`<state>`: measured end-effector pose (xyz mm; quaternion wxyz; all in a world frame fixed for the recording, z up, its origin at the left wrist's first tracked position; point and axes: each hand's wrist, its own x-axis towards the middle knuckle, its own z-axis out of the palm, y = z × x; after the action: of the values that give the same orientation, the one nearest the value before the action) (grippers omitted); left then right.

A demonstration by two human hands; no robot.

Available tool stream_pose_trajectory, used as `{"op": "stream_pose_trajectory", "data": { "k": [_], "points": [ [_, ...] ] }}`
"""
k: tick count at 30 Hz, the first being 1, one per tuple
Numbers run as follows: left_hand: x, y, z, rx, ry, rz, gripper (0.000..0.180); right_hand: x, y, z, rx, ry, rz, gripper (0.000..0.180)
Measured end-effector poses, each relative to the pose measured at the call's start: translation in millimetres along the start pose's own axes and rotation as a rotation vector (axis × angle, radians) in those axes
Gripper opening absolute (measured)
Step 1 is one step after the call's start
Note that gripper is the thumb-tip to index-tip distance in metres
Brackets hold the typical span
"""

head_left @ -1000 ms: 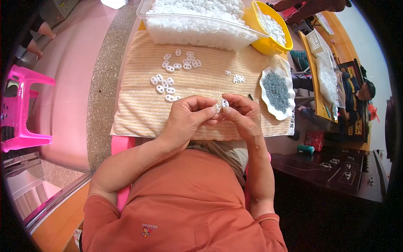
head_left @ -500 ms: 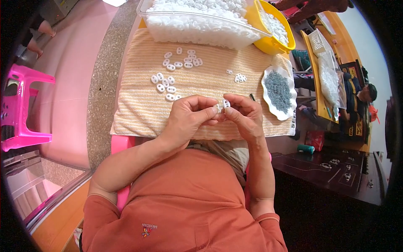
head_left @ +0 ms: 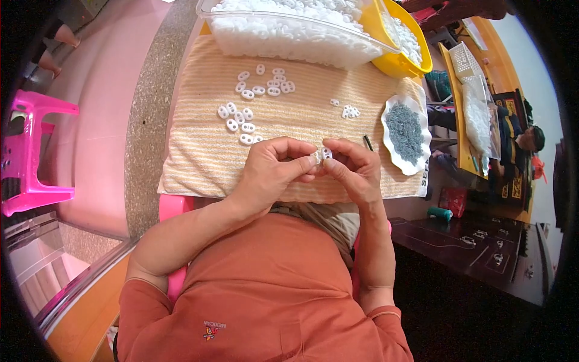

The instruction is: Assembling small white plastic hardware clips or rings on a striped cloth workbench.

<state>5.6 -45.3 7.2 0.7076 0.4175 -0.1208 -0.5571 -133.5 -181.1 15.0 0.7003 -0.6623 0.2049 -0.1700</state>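
Observation:
Both my hands meet over the near part of a striped towel [head_left: 199,163]. My right hand [head_left: 360,175] pinches a white oval plastic piece with two holes [head_left: 326,153] between thumb and fingertips. Against it, my left hand [head_left: 274,161] pinches a small pale piece [head_left: 317,157], mostly covered by the fingers. Beyond my left hand lie several loose white oval two-hole pieces [head_left: 248,128], with another group of such pieces [head_left: 274,92] farther off. Smaller white pieces [head_left: 350,111] sit in a little cluster beyond my right hand. A short black stick [head_left: 368,143] lies just beside that hand.
A scalloped white plate [head_left: 388,142] of small grey parts [head_left: 405,130] stands at the right. At the far edge are a clear box [head_left: 295,51] heaped with white pieces and a yellow basin [head_left: 398,69]. A pink stool [head_left: 36,151] stands left; a person [head_left: 512,139] sits right.
The oval piece in my right hand and the small piece in my left are closer together, now seemingly touching. The whole view has shifted slightly.

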Motion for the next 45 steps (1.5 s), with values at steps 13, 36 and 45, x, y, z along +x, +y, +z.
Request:
{"op": "stream_pose_trajectory", "data": {
  "k": [13, 36, 45],
  "points": [
    [1.4, -0.5, -1.5, 0.048, -0.002, -0.009, 0.017, 1.7, -1.5, 2.0, -0.014, -0.045, 0.003, 0.031],
    [0.5, 10.7, 1.4, -0.051, 0.031, -0.138, 0.016, 0.8, -0.6, 9.3, 0.215, 0.018, 0.12, 0.03],
    [0.9, 11.8, 1.8, -0.051, 0.038, -0.164, 0.02, 2.4, -1.7, 8.1, 0.236, 0.023, 0.143, 0.032]
  ]
}}
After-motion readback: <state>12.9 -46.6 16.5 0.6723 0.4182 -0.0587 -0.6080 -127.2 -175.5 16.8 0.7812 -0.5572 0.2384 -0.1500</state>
